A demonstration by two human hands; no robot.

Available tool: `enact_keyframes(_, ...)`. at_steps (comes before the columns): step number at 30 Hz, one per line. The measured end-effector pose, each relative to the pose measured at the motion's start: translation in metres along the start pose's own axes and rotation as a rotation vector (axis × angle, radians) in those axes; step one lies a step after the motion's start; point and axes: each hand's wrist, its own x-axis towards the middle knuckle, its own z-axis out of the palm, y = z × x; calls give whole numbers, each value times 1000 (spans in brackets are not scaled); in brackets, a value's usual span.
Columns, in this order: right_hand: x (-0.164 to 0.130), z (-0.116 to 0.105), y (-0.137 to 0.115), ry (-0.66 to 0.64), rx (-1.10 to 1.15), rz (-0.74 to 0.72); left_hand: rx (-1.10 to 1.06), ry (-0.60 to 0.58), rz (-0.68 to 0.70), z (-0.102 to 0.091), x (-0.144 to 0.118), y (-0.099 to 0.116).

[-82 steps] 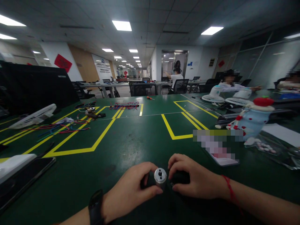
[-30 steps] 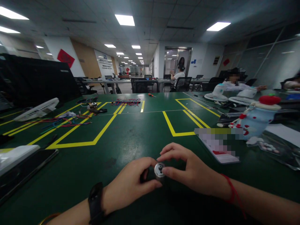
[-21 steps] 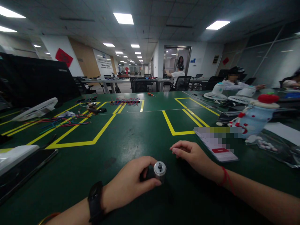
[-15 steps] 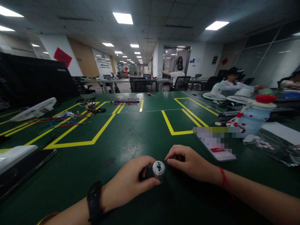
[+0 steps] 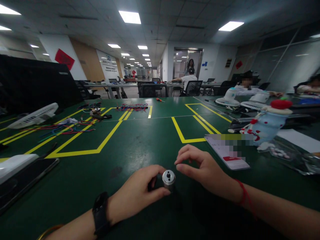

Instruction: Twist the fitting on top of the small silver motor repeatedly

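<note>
Upright on the green table (image 5: 142,136) stands a small silver electric motor (image 5: 169,179), its round end face up with a shaft in the centre and small holes beside it. My left hand (image 5: 141,188) grips it from the left, thumb in front and fingers behind. Just to its right and slightly above, my right hand (image 5: 197,165) is apart from the motor. Its thumb and forefinger tips come together in a pinch; whatever may be between them is too small to make out.
Right of my hands lie a phone (image 5: 227,153), a blue bottle with a red top (image 5: 268,123) and a clear plastic bag (image 5: 287,156). On the left are loose wires (image 5: 67,129), a white fan (image 5: 35,116) and a dark phone (image 5: 30,181). A screwdriver (image 5: 159,99) lies far off.
My right hand has lifted a little and its fingers have shifted slightly. The left hand keeps its grip on the motor. The whole view has moved slightly.
</note>
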Motion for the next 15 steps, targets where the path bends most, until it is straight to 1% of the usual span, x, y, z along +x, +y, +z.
enact_keyframes(2, -4, -6, 9, -146, -88, 35, -2, -10, -7, -1, 0, 1)
enact_keyframes(4, -8, -8, 17, -261, -190, 29, -3, -16, -10, -2, 0, 1)
enact_keyframes(7, -11, -7, 21, -328, -271, 2, 1, -15, -9, -2, 1, 2)
enact_keyframes(10, -11, -6, 18, -326, -248, -4, -1, -17, -9, -2, 1, 2)
enact_keyframes(12, -10, -7, 17, -298, -163, 12, -12, -19, -7, -3, 1, 3)
enact_keyframes(14, -9, -9, 20, -215, -3, 81, -25, -15, -7, -3, 0, 3)
enact_keyframes(15, -8, -10, 24, -141, 88, 141, -31, -13, -7, -3, 0, 3)
